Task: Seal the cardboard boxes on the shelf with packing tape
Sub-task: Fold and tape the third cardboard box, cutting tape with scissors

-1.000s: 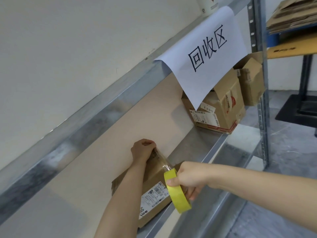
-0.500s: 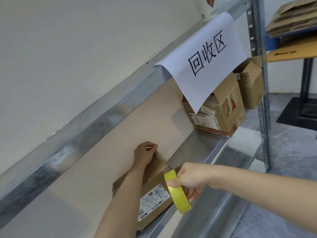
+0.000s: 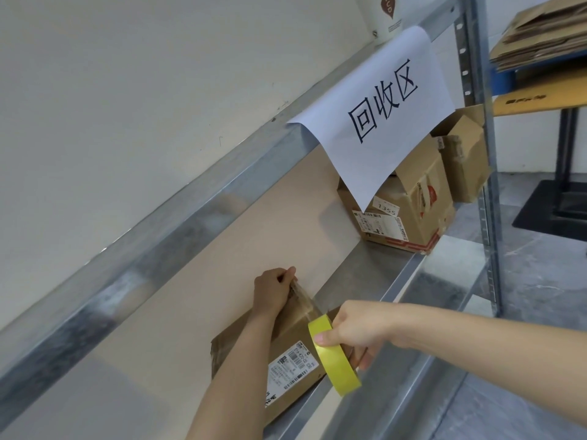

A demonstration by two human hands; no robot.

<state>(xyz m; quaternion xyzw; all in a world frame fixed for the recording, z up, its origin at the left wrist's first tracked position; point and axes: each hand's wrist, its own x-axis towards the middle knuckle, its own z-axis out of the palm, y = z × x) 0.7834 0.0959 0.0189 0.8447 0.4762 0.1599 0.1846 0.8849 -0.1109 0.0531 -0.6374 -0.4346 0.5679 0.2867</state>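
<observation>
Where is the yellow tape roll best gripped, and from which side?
Across its rim, from the right, as the right hand does: thumb on the band, fingers behind. The tape roll stands on edge, its strip running left.

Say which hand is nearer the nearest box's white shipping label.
Right. The right hand, gripping the yellow tape roll, sits beside the shipping label; the left hand pinches the tape strip farther up the box.

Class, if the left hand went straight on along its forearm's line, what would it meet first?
Probably the beige back panel just beyond the left hand; depth is unclear.
</observation>
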